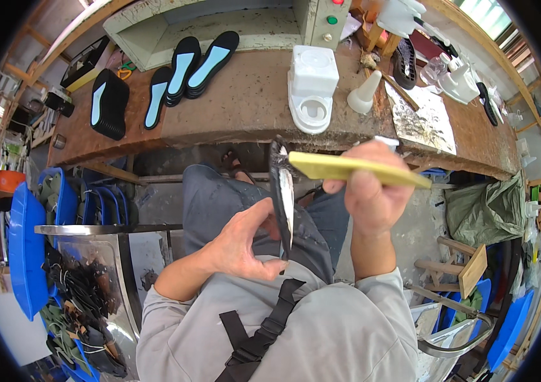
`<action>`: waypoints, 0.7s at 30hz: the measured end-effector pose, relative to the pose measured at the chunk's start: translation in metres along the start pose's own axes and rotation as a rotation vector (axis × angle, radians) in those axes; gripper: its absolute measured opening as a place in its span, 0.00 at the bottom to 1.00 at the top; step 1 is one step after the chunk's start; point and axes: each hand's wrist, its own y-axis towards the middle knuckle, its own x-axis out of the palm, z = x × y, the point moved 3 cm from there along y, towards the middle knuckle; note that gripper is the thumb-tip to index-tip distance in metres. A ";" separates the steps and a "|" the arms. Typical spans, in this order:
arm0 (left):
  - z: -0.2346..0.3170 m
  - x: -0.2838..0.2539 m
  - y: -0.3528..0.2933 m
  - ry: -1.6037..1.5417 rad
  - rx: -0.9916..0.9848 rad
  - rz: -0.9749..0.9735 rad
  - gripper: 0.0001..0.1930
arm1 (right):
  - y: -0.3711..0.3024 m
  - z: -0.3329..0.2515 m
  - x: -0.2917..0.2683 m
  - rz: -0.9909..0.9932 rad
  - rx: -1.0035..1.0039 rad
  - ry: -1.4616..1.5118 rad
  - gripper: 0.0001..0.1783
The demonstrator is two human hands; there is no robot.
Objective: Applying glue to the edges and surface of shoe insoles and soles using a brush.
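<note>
My left hand grips a dark shoe sole by its edge, thumb at the lower end and fingers behind. The sole stands upright over my lap, nearly edge-on, with a white layer showing on its right side. In my right hand is a brush with a flat yellow handle, pinched between thumb and fingers. Its dark bristle end meets the upper part of the sole. Black insoles with light blue patches lie on the workbench: a stack at the left and several more beside it.
A white plastic container with a round opening stands at the bench's middle. Right of it are a white cone-shaped nozzle and a stained paper sheet. A metal-edged cart with dark scraps is at my left, a wooden stool at my right.
</note>
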 end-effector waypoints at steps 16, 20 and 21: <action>-0.050 -0.037 0.018 0.536 0.318 0.262 0.35 | -0.001 0.028 0.033 0.037 0.023 0.326 0.08; -0.045 -0.047 0.018 0.477 0.320 0.389 0.38 | 0.002 0.025 0.036 0.076 0.124 0.409 0.08; -0.039 -0.051 0.020 0.551 0.341 0.409 0.36 | 0.003 0.025 0.036 0.066 0.132 0.423 0.09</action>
